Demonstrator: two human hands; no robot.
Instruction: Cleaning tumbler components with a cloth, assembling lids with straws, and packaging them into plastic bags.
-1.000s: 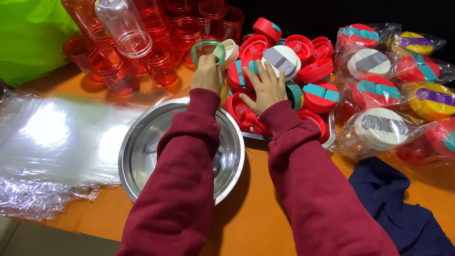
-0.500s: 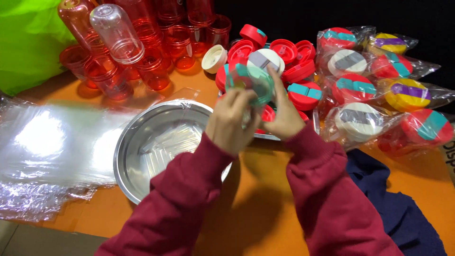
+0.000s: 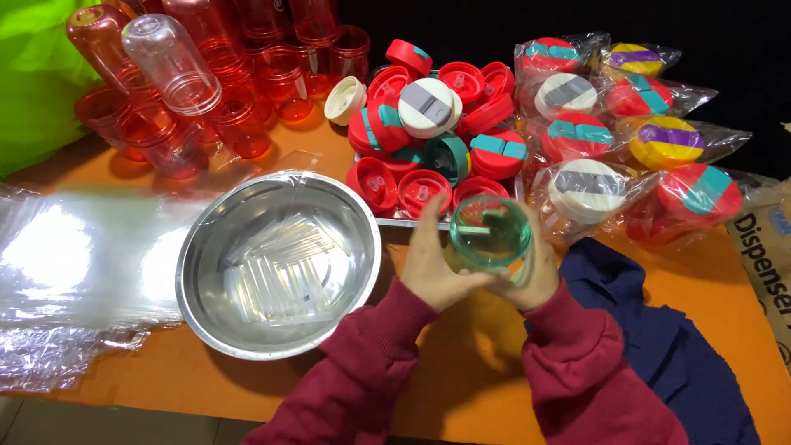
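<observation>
Hands round green plastic lid, steel bowl nr

The scene was brightly and evenly lit from overhead, with strong white glare on the clear plastic sheets at the left and softer highlights inside the steel bowl. Soft shadows fell on the orange table beneath the sleeves and the bowl's near rim, while the background at the top right was black. The green lid and both hands were slightly motion-blurred, and the wide lens bent the edges.
</observation>
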